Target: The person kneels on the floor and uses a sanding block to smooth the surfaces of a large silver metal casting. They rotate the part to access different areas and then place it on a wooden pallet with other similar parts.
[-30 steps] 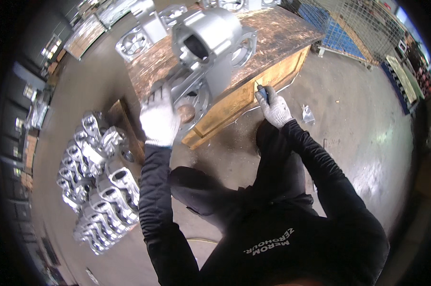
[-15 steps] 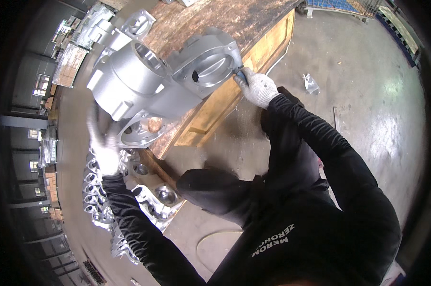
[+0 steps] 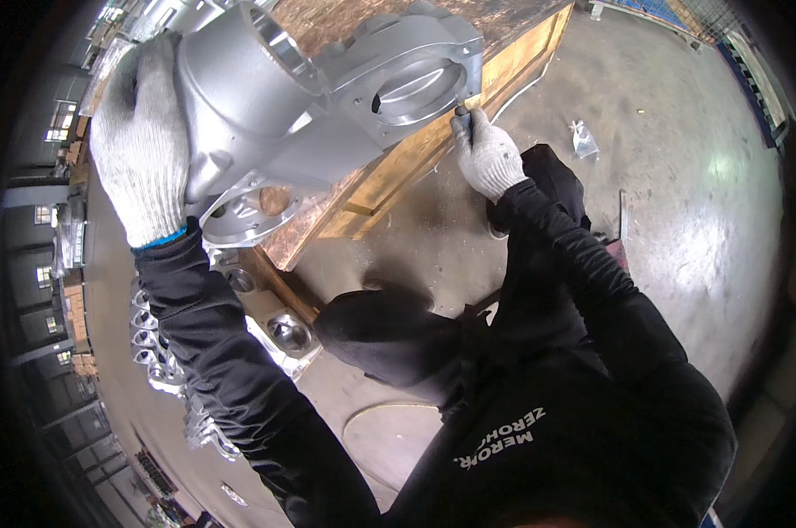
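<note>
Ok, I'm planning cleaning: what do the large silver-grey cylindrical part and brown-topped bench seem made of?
Silver-grey cylindrical part: metal, perhaps cast aluminium; matte body, shinier opening rim. Brown-topped bench: probably wood; worn, mottled top, yellowish framed side.

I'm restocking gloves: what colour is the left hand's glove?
Off-white glove, blue band at the wrist; best seen in the head view.

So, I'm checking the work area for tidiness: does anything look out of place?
Yes: a crumpled, clear plastic piece lies loose on the floor, to the right of the right hand; it looks like stray litter. The metal casting at the left hand shows no obvious damage.
</note>
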Tool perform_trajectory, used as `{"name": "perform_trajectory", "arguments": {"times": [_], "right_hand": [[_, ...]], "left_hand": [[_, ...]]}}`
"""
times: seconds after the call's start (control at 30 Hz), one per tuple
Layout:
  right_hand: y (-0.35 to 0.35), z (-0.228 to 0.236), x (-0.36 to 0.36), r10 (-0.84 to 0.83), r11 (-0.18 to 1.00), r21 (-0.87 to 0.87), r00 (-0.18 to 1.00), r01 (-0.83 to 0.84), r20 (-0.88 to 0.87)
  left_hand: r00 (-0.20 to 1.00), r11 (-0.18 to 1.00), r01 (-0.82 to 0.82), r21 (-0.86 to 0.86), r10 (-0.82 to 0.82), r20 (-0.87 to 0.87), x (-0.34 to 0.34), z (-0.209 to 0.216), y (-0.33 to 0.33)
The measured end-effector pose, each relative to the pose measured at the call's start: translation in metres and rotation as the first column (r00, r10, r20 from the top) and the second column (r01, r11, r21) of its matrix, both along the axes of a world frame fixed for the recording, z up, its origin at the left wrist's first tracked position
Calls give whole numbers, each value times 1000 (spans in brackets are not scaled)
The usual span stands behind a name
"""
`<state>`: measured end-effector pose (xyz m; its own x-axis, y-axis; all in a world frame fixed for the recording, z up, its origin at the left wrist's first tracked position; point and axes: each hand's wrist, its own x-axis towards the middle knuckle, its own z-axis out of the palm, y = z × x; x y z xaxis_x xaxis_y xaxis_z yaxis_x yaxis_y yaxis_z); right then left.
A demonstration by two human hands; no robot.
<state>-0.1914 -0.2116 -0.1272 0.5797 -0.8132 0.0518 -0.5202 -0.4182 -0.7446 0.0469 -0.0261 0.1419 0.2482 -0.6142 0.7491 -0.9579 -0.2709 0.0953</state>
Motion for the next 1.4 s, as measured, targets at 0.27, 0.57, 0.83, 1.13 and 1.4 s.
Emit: {"name": "perform_trajectory", "arguments": {"times": [0.27,0.57,0.83,1.13,1.4], "right_hand": [[35,-2,25,-66,995,83,993,59,93],[75,3,48,-1,996,89,992,-10,129],[86,19,63,59,994,78,986,-72,156],[77,64,67,170,920,321,967,-224,190],[50,115,46,273,827,448,939,-340,209]], "left_hand": [[979,981,-176,76,167,115,-6,-1,0],[975,989,-124,-86,105,-197,-48,-1,-14],[978,974,-60,-219,13,-208,-78,8,-9],[975,969,-151,-194,113,-192,-62,7,-13],[988,967,-90,-238,57,-143,-48,-6,-17]]}}
